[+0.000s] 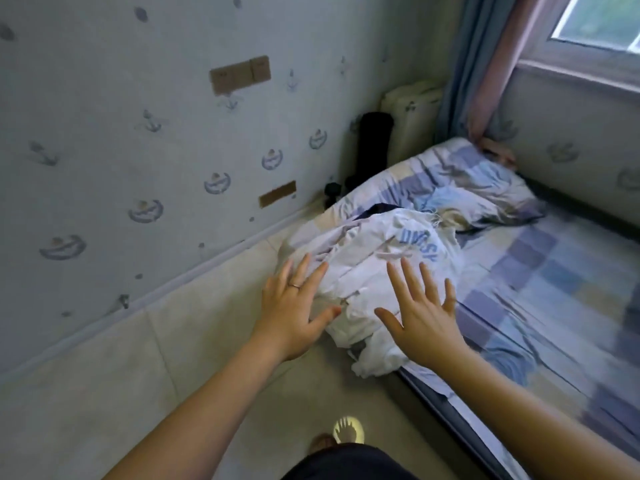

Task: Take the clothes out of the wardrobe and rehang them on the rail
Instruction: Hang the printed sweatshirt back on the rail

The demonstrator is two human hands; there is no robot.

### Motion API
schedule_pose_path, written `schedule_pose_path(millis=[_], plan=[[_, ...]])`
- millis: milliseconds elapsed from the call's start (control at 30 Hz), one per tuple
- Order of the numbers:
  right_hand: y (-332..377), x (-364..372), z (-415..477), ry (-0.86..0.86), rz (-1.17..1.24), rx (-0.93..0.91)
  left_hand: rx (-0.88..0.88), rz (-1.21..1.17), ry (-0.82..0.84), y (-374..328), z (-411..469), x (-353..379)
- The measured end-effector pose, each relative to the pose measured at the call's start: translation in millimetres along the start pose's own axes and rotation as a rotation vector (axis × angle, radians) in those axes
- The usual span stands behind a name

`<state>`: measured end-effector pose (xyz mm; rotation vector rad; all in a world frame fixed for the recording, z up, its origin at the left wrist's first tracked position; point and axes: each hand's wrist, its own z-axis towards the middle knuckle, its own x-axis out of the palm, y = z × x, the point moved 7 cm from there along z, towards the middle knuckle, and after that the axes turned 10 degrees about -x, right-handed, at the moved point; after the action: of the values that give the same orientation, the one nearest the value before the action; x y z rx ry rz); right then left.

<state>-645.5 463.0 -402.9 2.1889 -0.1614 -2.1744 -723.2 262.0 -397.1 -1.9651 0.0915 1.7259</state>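
Observation:
A crumpled pile of white clothes [363,258], the top piece printed with blue letters, lies on the near corner of the bed [540,278] and hangs a little over its edge. A dark garment [379,208] peeks out behind the pile. My left hand [294,306], a ring on one finger, is spread with straight fingers at the pile's left side. Over the pile's right side my right hand [420,313] is spread the same way. Neither hand grips any cloth. No wardrobe or rail is in view.
The bed has a blue and beige checked sheet and a rumpled pillow [460,181] at its head. A papered wall [138,150] runs along the left, with tiled floor [156,375] between it and the bed. A black object [375,143] and curtains [485,64] stand in the far corner.

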Motion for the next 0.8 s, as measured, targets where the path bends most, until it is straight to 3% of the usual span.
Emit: schedule_pose_path(millis=[300, 567, 800], plan=[[-92, 42, 23, 0.128, 0.102, 0.387, 0.175, -0.005, 0.253, -49, 126, 66], [-189, 67, 58, 0.136, 0.165, 0.543, 0.259, 0.048, 0.391, -118, 235, 119], [-272, 84, 105, 0.206, 0.269, 0.590, 0.171, 0.051, 0.496, -164, 333, 160]])
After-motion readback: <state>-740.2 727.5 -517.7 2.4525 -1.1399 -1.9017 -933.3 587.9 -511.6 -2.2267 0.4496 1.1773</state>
